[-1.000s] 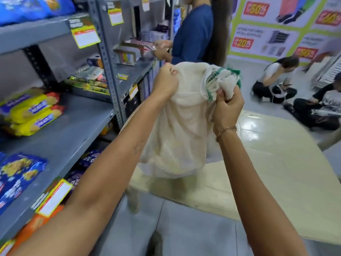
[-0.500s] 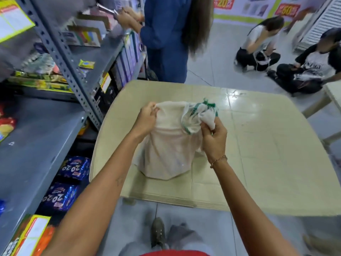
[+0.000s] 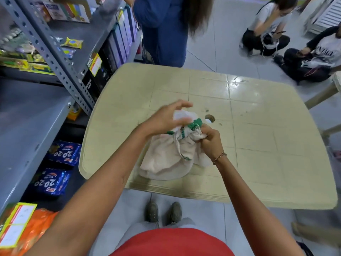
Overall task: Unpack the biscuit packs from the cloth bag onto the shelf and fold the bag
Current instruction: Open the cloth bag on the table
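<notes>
Hands meet over the cloth bag (image 3: 166, 159), which sits slumped on the near part of the beige table (image 3: 258, 145), just in front of the hole in the tabletop's middle. The left hand (image 3: 164, 121) comes in from the shelf side with the wrist bent and the palm turned down over the bag's gathered top; its thumb and lower fingers press into the white cloth there, while the index finger sticks out loose above, toward the far side of the table. The right hand (image 3: 210, 139) is clenched in a fist around a bunch of the bag's mouth, at the green-trimmed edge (image 3: 195, 124), with the knuckles toward the table's right side and a thin bracelet (image 3: 219, 157) on the wrist. Both forearms reach out from the near edge of the table and angle in toward each other.

The bag's body sags wide and low against the tabletop, its bottom edge close to the table's near rim. Its mouth is bunched shut between the two hands, so what lies inside cannot be seen.

Left of the table stands the grey metal shelf (image 3: 27, 117). On the lower level beside the table's left edge lie two blue biscuit packs (image 3: 57, 169) marked 20-20, one behind the other.
</notes>
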The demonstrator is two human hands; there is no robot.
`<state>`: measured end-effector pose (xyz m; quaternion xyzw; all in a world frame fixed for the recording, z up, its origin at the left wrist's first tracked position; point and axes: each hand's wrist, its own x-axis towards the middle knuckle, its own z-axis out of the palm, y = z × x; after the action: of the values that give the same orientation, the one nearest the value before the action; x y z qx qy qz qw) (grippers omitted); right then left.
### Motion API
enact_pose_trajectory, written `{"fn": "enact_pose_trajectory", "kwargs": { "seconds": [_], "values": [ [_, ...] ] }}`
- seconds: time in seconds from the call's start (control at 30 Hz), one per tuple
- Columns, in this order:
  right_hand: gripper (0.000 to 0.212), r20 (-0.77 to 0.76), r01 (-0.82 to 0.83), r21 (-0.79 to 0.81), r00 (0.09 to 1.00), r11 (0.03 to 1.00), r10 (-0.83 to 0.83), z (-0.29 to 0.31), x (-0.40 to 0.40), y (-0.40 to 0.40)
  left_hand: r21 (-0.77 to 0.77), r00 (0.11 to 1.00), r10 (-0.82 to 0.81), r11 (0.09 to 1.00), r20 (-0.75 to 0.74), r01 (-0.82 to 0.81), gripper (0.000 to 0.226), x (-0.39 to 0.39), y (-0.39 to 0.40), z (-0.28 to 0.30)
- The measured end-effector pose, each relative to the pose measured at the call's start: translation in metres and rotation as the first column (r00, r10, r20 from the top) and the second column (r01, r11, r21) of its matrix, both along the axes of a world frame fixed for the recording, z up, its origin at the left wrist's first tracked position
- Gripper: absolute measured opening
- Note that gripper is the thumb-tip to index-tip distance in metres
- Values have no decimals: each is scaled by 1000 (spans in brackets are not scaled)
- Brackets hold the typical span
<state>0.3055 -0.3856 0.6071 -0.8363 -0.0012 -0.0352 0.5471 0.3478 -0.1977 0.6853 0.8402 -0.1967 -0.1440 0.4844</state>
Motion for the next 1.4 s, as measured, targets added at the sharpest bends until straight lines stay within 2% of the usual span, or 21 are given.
{"fn": "enact_pose_trajectory", "kwargs": {
  "seconds": [0.07,0.1,0.2,0.3,0.37,0.43,0.53,0.63,0.8,0.87,0.93,0.97,1.03,1.13,1.23,1.33,1.4],
  "values": [
    [42,10,9,-3,1000,1000,-9,4,2,-2,208,987,-119,968,-106,139,52,-5,-5,-14],
    [43,1,19,10,1000,1000,-19,7,2,-3,227,990,-107,966,-94,126,49,-9,-6,-21],
    [26,18,90,36,996,995,-91,17,-3,-6,114,992,114,986,47,-119,36,-20,-12,-38],
    [13,17,11,95,1000,995,-12,28,-12,0,15,952,274,960,136,-278,46,-29,-16,-48],
    [18,2,-38,39,999,999,38,33,-15,10,-36,948,286,958,137,-284,46,-33,-18,-48],
    [16,25,2,-4,1000,1000,-2,33,-14,15,-49,953,262,965,154,-257,44,-36,-18,-48],
    [5,78,30,4,997,1000,-30,33,-14,10,-48,920,230,973,316,-226,28,-38,-15,-46],
    [9,122,122,37,984,992,-126,27,-17,3,-79,865,236,971,444,-224,24,-39,-10,-44],
    [29,36,310,256,943,915,-330,20,-20,9,-21,797,165,982,581,-189,23,-41,-6,-43],
    [31,-29,422,354,897,834,-442,20,-20,5,-124,775,273,961,570,-247,18,-43,2,-48],
    [30,-135,510,418,853,752,-504,18,-19,-5,-242,754,454,891,474,-384,15,-46,12,-55],
    [29,-179,518,435,851,736,-493,16,-20,-8,-247,751,512,859,417,-448,14,-47,15,-57],
    [28,-207,472,478,880,741,-427,14,-23,-8,-145,796,500,865,340,-481,15,-47,15,-60],
    [26,-180,354,506,935,787,-305,16,-26,3,90,901,269,944,341,-316,34,-47,6,-56],
    [23,-194,314,552,949,772,-247,20,-23,6,160,914,150,961,377,-223,55,-47,-11,-44],
    [21,-187,311,579,950,753,-249,24,-20,5,283,894,85,932,439,-228,44,-48,-24,-46],
    [21,-195,327,580,945,746,-263,24,-18,6,272,888,110,929,447,-252,30,-51,-24,-53]
  ]
}}
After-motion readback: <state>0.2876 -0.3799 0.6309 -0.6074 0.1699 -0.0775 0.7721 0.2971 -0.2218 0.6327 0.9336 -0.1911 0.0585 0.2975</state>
